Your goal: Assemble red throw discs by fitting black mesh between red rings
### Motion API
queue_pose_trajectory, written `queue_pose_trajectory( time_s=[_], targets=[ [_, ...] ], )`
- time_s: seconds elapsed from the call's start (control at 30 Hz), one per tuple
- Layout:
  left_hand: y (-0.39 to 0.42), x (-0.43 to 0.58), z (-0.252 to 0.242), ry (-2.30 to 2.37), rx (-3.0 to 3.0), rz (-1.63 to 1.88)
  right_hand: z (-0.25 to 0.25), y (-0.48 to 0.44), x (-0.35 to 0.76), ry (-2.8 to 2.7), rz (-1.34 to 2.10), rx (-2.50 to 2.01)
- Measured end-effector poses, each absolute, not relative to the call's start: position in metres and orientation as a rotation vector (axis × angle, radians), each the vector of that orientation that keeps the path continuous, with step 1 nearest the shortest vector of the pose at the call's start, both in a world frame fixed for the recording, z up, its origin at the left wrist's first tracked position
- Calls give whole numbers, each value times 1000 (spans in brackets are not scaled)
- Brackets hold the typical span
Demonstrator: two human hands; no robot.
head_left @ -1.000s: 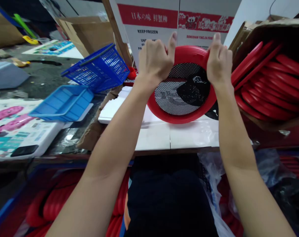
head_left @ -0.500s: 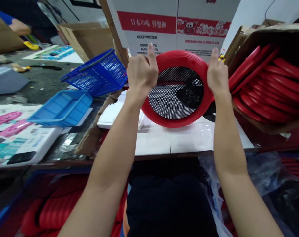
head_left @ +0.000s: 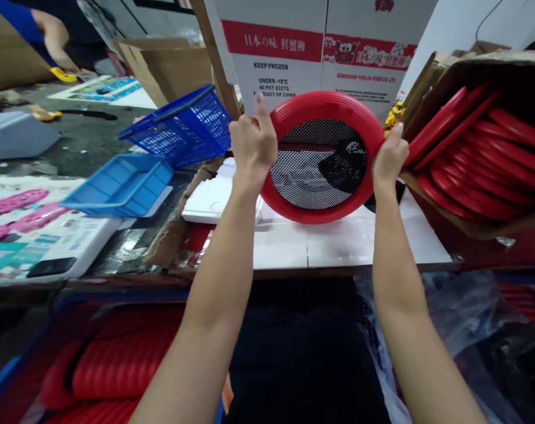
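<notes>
In front of me a red frisbee with a black mesh centre (head_left: 329,215) is held upright, its mesh facing me. A black print or dark patch shows on the mesh. My left hand (head_left: 253,138) is closed on the rim at its left, thumb pointing up. On the opposite side, my right hand (head_left: 389,158) grips the rim with its thumb up too. The fingers behind the rim are hidden. Just right of my right hand, a cardboard box (head_left: 465,227) lies on its side with several red rings (head_left: 483,159) stacked inside.
A white printed carton (head_left: 276,44) stands behind the frisbee. White board (head_left: 338,250) covers the bench below. To the left are a light-blue tray (head_left: 119,185), a dark-blue basket (head_left: 183,126) and a phone (head_left: 50,267). A crate of red rings (head_left: 117,365) sits below. Another person's hand (head_left: 62,53) is at far left.
My right hand has slid lower along the rim, and its thumb has dropped. The frisbee has barely moved. The other person's arm has shifted right, and my view has moved slightly.
</notes>
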State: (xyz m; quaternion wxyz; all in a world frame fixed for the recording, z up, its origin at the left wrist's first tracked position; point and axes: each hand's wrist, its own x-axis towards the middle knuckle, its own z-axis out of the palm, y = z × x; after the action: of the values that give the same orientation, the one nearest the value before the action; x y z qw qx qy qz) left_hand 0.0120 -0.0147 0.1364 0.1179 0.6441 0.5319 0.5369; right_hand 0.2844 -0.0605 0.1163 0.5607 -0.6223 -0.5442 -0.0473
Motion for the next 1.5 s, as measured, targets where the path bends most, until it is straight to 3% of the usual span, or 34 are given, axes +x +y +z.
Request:
queue_pose_trajectory(
  time_s=[0.3, 0.7, 0.97, 1.33, 1.5],
  targets=[
    [-31, -5, 105, 1466, 1695, 1837, 111, -49, 279, -1003, -77, -1480],
    [-40, -6, 85, 1538, 1586, 1909, 88, -59, 275, -834, -117, -1446],
    [-7, -7, 77, 1702, 1483, 1811, 74, -73, 271, -856, -11, -1585],
    [-23, -2, 52, 1882, 1463, 1765, 70, -58, 259, -737, 61, -1609],
    [-8, -5, 44, 1941, 1428, 1674, 55, -70, 262, -775, 249, -1541]
  ],
)
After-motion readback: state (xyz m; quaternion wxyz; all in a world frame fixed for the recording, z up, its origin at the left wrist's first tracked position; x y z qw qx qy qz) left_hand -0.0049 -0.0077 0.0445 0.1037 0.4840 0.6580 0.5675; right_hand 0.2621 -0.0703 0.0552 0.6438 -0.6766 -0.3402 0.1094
